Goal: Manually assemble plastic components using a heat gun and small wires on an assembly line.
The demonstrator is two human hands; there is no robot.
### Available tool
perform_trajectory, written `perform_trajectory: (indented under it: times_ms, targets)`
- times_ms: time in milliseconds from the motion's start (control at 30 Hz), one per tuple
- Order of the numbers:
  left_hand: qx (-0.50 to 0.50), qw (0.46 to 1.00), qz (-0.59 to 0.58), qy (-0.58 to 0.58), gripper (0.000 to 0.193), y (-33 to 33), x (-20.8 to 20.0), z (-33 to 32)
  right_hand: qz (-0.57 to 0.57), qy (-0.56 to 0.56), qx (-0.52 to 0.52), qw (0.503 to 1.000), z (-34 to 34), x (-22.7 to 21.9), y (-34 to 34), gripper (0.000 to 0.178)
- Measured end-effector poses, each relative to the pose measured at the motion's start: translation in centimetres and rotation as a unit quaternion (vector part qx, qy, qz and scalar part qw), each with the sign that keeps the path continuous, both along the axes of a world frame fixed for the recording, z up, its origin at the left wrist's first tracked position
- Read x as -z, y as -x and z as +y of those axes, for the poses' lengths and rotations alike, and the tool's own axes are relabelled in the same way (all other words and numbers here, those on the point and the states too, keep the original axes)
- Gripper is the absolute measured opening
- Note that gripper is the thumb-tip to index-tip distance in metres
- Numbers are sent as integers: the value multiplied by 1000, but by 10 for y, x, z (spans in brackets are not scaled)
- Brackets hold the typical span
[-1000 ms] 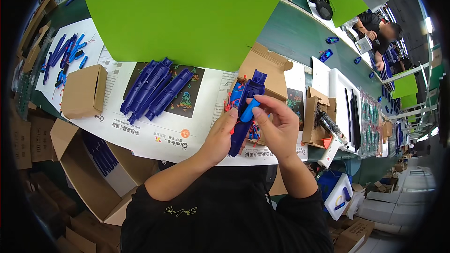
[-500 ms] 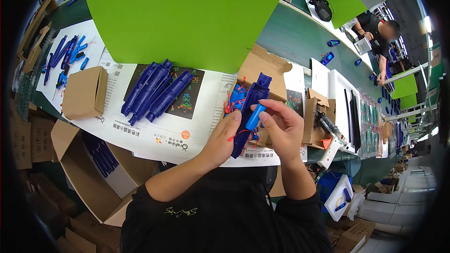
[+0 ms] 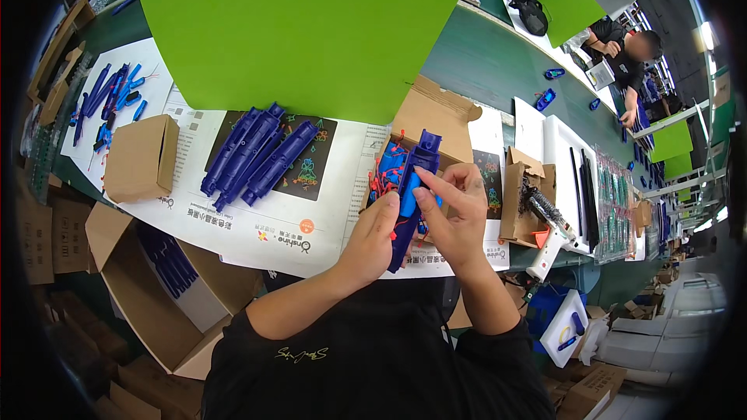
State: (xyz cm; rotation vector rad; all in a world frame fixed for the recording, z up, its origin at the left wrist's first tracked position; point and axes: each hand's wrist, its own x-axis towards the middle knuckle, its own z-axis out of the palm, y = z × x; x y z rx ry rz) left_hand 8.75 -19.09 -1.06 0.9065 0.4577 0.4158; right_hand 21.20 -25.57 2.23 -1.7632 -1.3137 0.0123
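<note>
Above the bench's near edge, both hands, left and right, grasp a long blue shell; it looks light, stiff, best pinched mid-length.

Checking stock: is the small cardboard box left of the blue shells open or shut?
Shut: the small cardboard box shows only closed brown faces, nothing inside visible.

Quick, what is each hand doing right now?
Left hand: closed on the long dark blue plastic part.
Right hand: holds the same part, fingers on its light blue piece.
</note>
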Motion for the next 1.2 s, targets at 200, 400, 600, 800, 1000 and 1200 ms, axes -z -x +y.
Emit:
perform_trajectory:
  times_ms: [200,400,600,800,1000,1200]
  targets:
    - [1,1000,3,-25,22,-3,-1,-1,-136,45,-88,986,2,-7,-12,30]
    - [12,988,20,-151,23,-1,-10,6,404,8,-106,908,1,-12,4,31]
    - [-109,882,42,-457,44,21,-9,44,376,-91,-70,919,36,-49,-89,23]
    - [-116,556,420,-708,38,51,21,111,331,54,218,917,137,65,-351,27]
    - [-137,633,404,-646,18,59,0,109,429,72,285,854,178,109,-368,26]
    - [-206,676,160,-689,16,44,-60,84,-167,318,140,923,126,3,-290,19]
